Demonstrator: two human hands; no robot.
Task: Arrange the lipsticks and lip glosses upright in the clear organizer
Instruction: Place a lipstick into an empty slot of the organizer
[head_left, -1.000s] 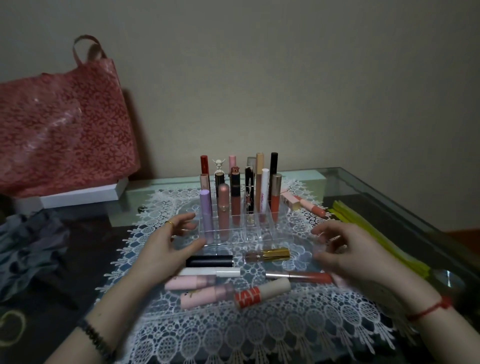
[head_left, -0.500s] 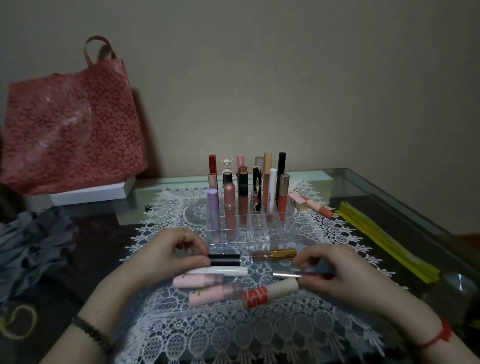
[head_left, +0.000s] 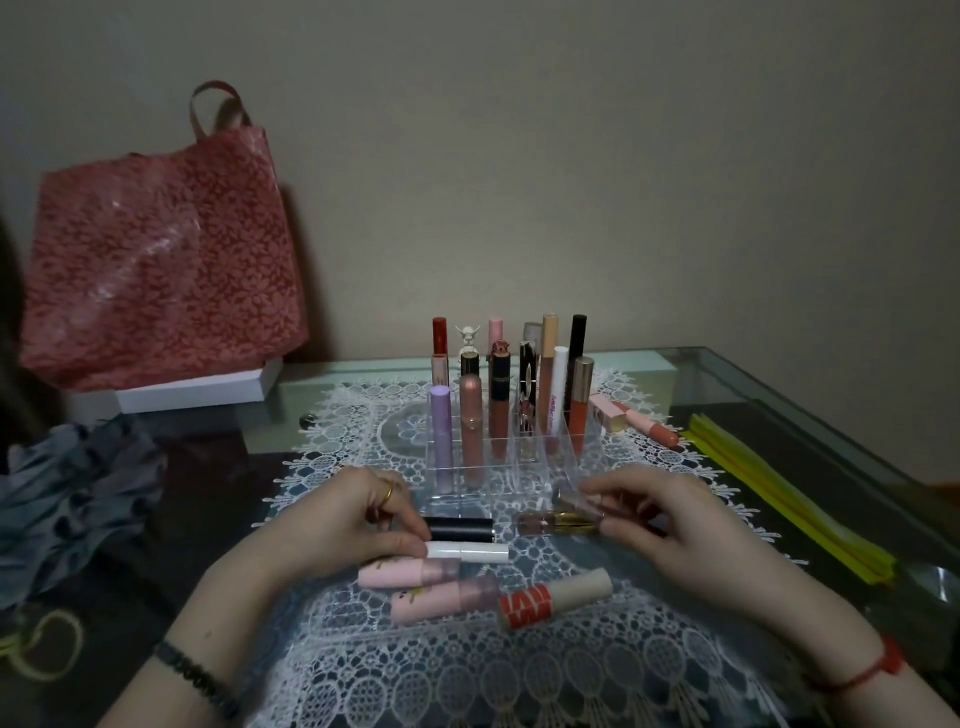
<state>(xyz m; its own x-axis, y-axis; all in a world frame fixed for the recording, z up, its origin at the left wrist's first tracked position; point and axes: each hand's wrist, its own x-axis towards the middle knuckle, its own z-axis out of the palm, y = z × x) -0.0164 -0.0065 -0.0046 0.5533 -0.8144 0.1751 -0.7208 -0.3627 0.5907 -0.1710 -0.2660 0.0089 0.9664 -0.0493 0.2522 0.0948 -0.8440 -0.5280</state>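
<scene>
Organizer (head_left: 551, 470) one; flat pink tubes (head_left: 400, 572) two.

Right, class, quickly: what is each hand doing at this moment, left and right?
Left hand: pinching the end of the black lipstick.
Right hand: pinching a slim lip gloss.

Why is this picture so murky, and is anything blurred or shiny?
Head view: dim, flat room light dulls colours; the clear organizer nearly vanishes against the lace mat; the slim tube in the right hand looks blurred; the glass table gleams pale along its far edge.
</scene>
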